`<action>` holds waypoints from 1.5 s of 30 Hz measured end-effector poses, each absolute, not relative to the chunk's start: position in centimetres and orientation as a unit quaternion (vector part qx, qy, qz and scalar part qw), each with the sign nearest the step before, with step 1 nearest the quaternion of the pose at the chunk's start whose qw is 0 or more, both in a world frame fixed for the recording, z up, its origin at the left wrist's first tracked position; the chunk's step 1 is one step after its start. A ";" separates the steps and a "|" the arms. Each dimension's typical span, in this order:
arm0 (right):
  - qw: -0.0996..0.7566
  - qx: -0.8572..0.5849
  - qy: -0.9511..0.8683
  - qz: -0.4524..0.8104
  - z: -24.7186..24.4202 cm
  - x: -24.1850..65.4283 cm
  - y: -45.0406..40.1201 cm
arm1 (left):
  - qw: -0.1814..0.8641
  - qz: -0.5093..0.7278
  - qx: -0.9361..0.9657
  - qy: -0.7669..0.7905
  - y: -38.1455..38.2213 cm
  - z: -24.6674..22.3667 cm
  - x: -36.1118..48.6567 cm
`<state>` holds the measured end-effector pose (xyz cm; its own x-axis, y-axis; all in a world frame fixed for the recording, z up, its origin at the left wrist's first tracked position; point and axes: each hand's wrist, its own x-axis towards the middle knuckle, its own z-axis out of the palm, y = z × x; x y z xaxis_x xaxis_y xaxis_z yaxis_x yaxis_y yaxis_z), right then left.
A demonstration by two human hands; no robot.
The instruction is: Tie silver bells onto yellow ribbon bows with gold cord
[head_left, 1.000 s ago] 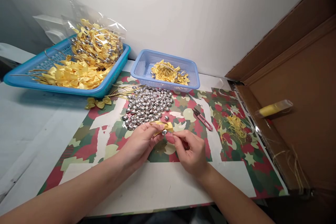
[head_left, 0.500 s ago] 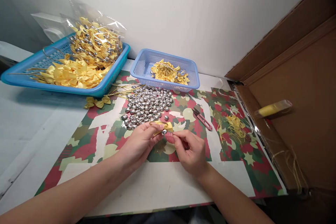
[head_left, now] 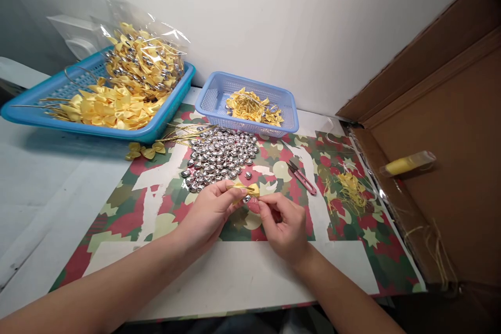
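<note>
Yellow satiny bow (head_left: 254,189) pinched in left fingers (head_left: 229,198) beside bell (head_left: 246,199) (right fingers (head_left: 275,200), hold unclear)

Glare streaks the clear bag (head_left: 146,52) while the cardboard (head_left: 434,94) sits dim.

I see a yellow ribbon piece (head_left: 254,189), glossy, partly hidden, pinched in the left hand (head_left: 207,210) and extending sideways | I make out a thin gold cord (head_left: 243,187) along its upper side | I see one small shiny silver bell (head_left: 246,199) just below the ribbon, near the right hand (head_left: 285,223) | how they join, I can't tell
</note>
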<state>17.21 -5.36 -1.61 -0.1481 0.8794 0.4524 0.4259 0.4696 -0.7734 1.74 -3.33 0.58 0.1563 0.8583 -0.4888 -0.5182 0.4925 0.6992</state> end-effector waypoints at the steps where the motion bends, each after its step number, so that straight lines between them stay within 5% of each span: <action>1: 0.469 -0.454 -0.718 0.242 -1.6 17.2 -5.4 | 0.739 0.464 0.188 0.450 -3.3 0.6 1.8; 45: 0.449 -0.440 -0.748 0.213 -0.5 17.6 -4.9 | 0.742 0.461 0.180 0.453 -3.5 0.9 1.8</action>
<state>17.62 -4.95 -0.48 -0.2100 0.8494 0.4841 0.4672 0.5221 -0.7135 1.81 -3.45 0.89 0.1648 0.8463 -0.5066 -0.5203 0.5110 0.6842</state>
